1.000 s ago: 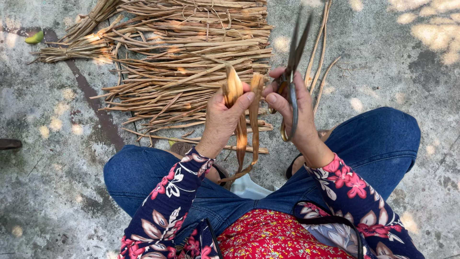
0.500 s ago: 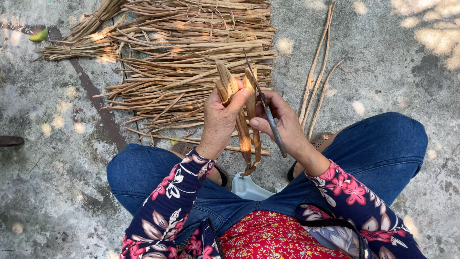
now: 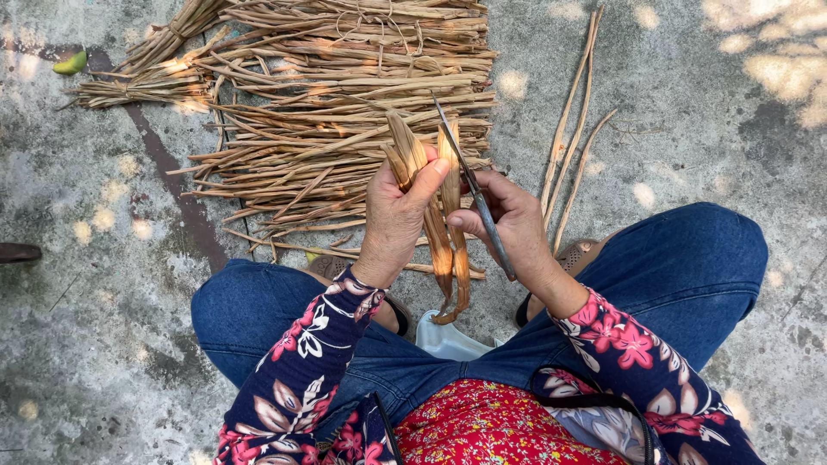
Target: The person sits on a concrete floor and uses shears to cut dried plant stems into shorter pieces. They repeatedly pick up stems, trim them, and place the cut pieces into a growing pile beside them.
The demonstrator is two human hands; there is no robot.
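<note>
While I'm watching the head view, the left hand (image 3: 398, 220) is gripping a small bunch of dried plant stalks (image 3: 441, 224) at frame centre, fingers curled round them and thumb pressing over the top, stalk ends sticking up above the fist and the rest hanging down toward the lap. The right hand (image 3: 515, 226) is sitting just beside it, fingers closed on a thin knife (image 3: 472, 185), blade pointing toward the upper part of the frame and lying against the held stalks; I'm guessing it is touching them, the edge is too thin to be sure. A big pile of dried stalks (image 3: 345, 112) is lying on the concrete ground (image 3: 103, 284) across the upper centre, with a tied bundle (image 3: 155, 73) at upper left. A few loose long stalks (image 3: 573, 146) are lying apart at upper right. A white container (image 3: 448, 343) is showing between the knees, under the hanging stalk ends. Blue jeans (image 3: 689, 267) are filling the lower frame with floral sleeves (image 3: 301, 370) over them.
</note>
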